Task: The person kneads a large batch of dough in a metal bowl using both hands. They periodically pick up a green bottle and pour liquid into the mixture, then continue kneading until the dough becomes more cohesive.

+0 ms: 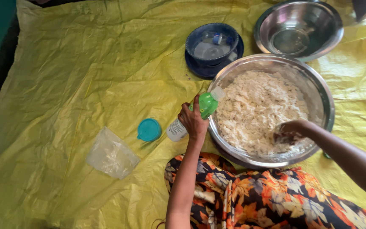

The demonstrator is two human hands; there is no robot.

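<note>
A yellow plastic sheet [85, 72] is covering the floor, creased all over. At the near left, a clear plastic bag [111, 155] is lying flat on it, and just to its right a teal lid [149, 129] is resting on the sheet.

Right of the lid, the left hand [192, 121] is wrapping its grip fully around a green bottle [200, 112], holding it tilted with its pale nozzle leaning over the left rim of the large steel bowl [325, 95]. The bowl is sitting on the sheet, just beyond the person's floral-clad lap [267, 197], and is holding a heap of crumbly white flour mixture [255, 108].

At the far middle, a blue bowl [212, 40] is standing on a blue plate, with a small clear bottle lying inside it.

Further right, the right hand [289, 132] is pressing down into the near part of the mixture; its fingers are half buried and blurred, so I cannot tell how far its grip is closed. At the far right, a smaller steel bowl [298, 29] is sitting beside the large one.
</note>
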